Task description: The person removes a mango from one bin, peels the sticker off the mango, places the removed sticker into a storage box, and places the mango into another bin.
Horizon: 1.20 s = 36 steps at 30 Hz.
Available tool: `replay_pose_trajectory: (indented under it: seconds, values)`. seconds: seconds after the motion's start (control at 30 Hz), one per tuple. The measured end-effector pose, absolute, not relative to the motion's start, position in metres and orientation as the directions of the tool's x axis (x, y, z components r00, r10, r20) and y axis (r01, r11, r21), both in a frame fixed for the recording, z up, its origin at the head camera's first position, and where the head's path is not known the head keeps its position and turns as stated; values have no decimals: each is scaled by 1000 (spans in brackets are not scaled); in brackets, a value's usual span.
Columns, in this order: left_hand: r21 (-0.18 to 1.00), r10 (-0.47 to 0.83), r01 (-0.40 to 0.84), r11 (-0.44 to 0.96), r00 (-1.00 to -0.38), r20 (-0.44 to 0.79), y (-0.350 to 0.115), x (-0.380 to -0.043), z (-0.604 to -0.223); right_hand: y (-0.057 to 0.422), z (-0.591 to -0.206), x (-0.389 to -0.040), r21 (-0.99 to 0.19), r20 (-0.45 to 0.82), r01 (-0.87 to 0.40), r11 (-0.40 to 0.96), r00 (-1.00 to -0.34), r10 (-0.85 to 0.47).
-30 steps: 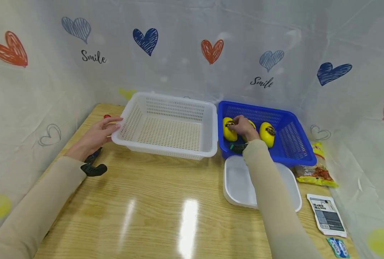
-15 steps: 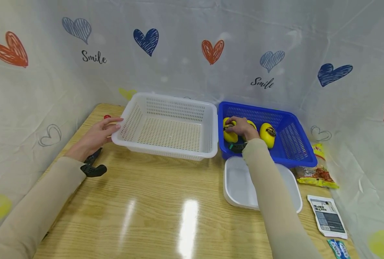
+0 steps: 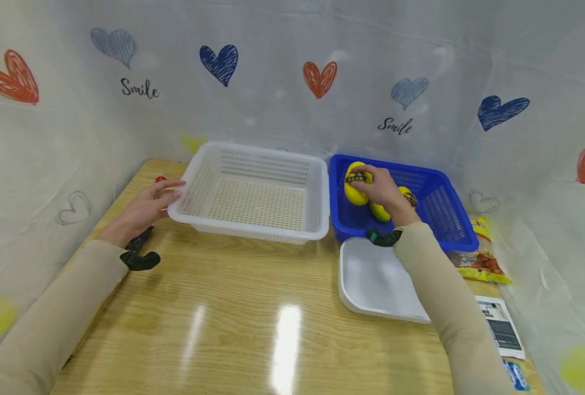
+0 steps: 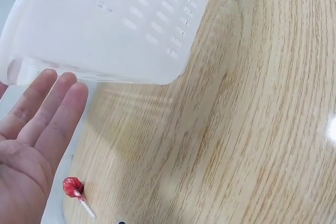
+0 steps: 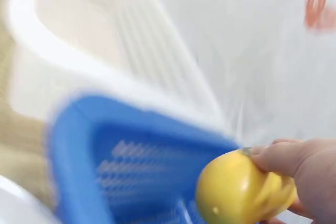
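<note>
In the head view my right hand (image 3: pixel 383 189) pinches a yellow oval fruit (image 3: pixel 355 192) with a dark label, near the left end of the blue basket (image 3: pixel 450 208). The right wrist view shows the thumb against the side of this fruit (image 5: pixel 226 187). Two more yellow fruits lie in the basket: one (image 3: pixel 380 212) partly under the hand, another (image 3: pixel 408 196) mostly behind it. My left hand (image 3: pixel 146 208) touches the left rim of a white basket (image 3: pixel 253 230). In the left wrist view, straight fingers (image 4: pixel 52 124) of that hand reach the outside of the white basket (image 4: pixel 105 51).
A white tray (image 3: pixel 371 274) stands before the blue basket, partly under my right sleeve. Along the right edge lie a yellow food bag (image 3: pixel 484 263), a white packet (image 3: pixel 506 334) and a small blue packet (image 3: pixel 516 376). A red lollipop (image 4: pixel 73 187) lies by my left hand.
My right hand has raised the leftmost fruit from its place in the blue basket, moving slightly up and right. The left hand stays at the white basket's rim.
</note>
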<state>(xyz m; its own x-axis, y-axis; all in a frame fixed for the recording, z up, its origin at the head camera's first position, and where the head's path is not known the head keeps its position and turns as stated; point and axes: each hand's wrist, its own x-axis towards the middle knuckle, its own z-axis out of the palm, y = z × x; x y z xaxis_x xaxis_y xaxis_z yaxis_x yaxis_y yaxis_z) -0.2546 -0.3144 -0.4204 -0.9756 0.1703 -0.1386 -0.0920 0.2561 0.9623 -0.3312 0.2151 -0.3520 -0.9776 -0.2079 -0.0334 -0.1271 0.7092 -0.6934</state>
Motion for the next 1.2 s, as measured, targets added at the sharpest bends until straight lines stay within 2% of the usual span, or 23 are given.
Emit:
replay_pose_trajectory:
  seconds: [0.13,0.33,0.53,0.7,0.8,0.93,1.2]
  values:
    - [963,200,-82,258,-970,-137,-320,-252,-422,211,-338,-296,-737,60,-249,629,-950,-306]
    - [963,247,-80,257,-958,-146,-327,-250,-424,193,-333,-229,-773,67,-359,523,-866,-495]
    - [962,239,-83,261,-960,-148,-331,-249,-427,165,-358,-176,-839,-32,-315,443,-786,-618]
    - [966,243,-95,242,-958,-155,-329,-248,-427,143,-399,-152,-866,-123,-252,431,-728,-674]
    - [968,248,-92,235,-957,-151,-327,-248,-427,132,-424,-147,-854,-148,-248,458,-728,-669]
    - [969,259,-92,229,-954,-152,-324,-248,-426,120,-446,-147,-819,-111,-283,499,-774,-623]
    - [967,263,-80,241,-954,-144,-319,-251,-423,105,-454,-151,-824,-56,-293,486,-811,-583]
